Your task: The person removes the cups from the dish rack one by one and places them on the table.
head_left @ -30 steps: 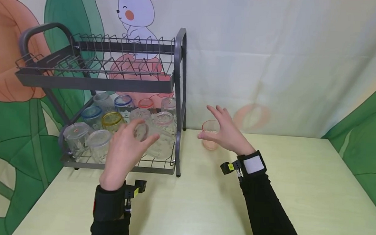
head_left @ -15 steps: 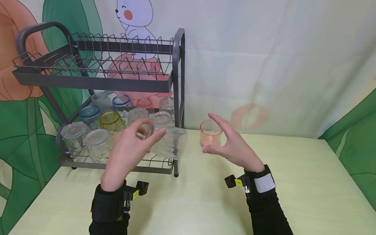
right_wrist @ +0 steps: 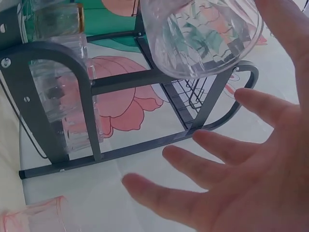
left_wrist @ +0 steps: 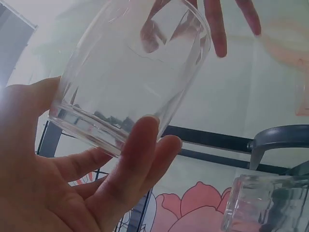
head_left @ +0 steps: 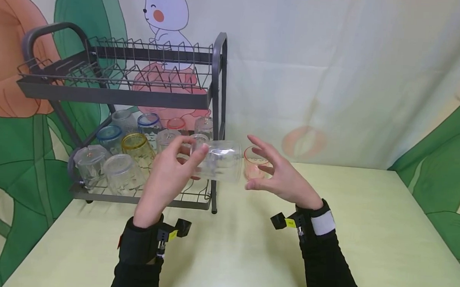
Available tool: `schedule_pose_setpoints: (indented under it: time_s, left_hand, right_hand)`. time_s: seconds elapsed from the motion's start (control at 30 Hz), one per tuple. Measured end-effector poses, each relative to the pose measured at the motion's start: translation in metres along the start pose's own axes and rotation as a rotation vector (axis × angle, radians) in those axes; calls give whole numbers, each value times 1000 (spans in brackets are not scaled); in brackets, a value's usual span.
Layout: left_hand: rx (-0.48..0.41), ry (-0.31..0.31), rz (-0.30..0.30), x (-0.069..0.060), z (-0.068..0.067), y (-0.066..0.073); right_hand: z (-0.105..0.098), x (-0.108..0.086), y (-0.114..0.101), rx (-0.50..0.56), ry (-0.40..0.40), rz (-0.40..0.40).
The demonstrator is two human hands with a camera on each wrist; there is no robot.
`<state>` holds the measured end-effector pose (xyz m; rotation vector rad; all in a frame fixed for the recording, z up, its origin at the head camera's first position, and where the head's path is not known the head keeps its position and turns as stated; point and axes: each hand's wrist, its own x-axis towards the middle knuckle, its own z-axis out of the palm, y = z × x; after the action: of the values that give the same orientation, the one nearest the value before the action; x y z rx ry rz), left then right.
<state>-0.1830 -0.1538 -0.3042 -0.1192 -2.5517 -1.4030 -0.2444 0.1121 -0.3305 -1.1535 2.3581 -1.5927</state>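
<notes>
A clear drinking glass [head_left: 223,160] lies sideways in the air in front of the rack's right post, its mouth toward the right. My left hand [head_left: 172,173] grips it around the base; the left wrist view shows thumb and fingers curled about the bottom of the glass [left_wrist: 125,72]. Just right of the mouth is my right hand [head_left: 280,175], fingers spread and holding nothing. In the right wrist view the rim of the glass [right_wrist: 203,43] hangs close to those fingers. Behind the right hand, a red-rimmed glass [head_left: 252,171] stands upright on the table.
A dark two-tier dish rack [head_left: 115,97] stands at the left. On its lower tier several glasses sit upside down, among them a yellow-rimmed glass [head_left: 134,146] and a blue glass [head_left: 109,137]. A patterned curtain [head_left: 331,79] hangs behind the pale table [head_left: 364,232].
The left hand has lifted the clear glass off the lower tier, turned it sideways and brought it right. The right hand dropped slightly, then stayed near the red-rimmed glass.
</notes>
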Motion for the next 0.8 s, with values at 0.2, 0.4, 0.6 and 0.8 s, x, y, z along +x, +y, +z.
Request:
schedule_pose_setpoints:
  time_s: [0.2, 0.4, 0.6, 0.8]
  left_hand:
    - [-56, -43, 24, 0, 8, 4]
    - [-65, -42, 63, 3, 16, 7]
    - [-134, -79, 70, 5, 26, 4]
    - [-169, -106, 78, 7, 29, 5]
  right_hand:
    - [-1, -4, -6, 152, -12, -18]
    - [-4, -3, -12, 237, -15, -21]
    - [-3, -9, -7, 259, 12, -18]
    - [-5, -8, -10, 276, 20, -37]
